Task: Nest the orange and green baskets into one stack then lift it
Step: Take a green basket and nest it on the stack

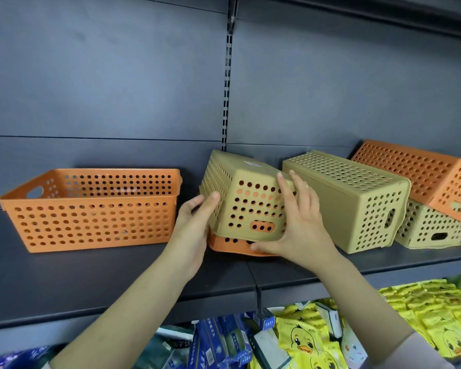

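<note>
Dark grey metal shelf [117, 283] with panelled back wall [104, 75] and slotted upright [227, 83]

Dark shelf [117, 283]; yellow duck packets [301, 339] and blue boxes [213, 339] below

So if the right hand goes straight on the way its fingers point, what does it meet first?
It already touches it: the right hand lies flat on the upside-down green basket, fingers pointing up and back. Beyond that, probably the shelf's dark back panel; depth is unclear.
</note>
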`<state>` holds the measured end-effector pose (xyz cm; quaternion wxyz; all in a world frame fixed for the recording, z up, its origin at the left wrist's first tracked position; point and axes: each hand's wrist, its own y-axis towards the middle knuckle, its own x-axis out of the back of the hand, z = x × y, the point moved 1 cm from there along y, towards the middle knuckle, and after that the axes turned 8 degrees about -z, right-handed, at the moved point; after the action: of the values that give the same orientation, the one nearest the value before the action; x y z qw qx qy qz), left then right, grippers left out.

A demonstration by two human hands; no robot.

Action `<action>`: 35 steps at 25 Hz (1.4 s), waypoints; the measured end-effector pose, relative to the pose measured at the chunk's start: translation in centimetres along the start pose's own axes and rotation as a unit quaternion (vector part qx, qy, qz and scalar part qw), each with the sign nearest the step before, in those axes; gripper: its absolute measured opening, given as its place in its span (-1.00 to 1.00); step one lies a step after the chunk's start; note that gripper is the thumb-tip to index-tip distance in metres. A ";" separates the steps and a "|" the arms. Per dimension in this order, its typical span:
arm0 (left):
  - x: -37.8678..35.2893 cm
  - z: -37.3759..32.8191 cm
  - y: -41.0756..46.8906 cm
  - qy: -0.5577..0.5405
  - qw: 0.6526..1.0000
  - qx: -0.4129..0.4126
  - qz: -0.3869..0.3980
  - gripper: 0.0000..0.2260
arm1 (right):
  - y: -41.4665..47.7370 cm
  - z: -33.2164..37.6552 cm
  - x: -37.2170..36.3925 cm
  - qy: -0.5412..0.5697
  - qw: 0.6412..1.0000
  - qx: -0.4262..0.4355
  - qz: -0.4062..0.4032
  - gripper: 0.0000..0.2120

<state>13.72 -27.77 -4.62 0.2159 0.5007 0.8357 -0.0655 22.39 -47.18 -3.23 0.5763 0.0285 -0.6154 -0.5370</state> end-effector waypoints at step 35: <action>8.7 -15.4 3.2 0.379 0.865 -0.324 -0.055 -0.27 | 9.7 9.0 4.9 0.580 0.771 -0.256 -0.068 0.02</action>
<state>8.38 -14.15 5.79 0.0291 0.3416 0.8537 0.3921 19.72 -40.68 8.98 0.7718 0.2278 -0.0008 -0.5936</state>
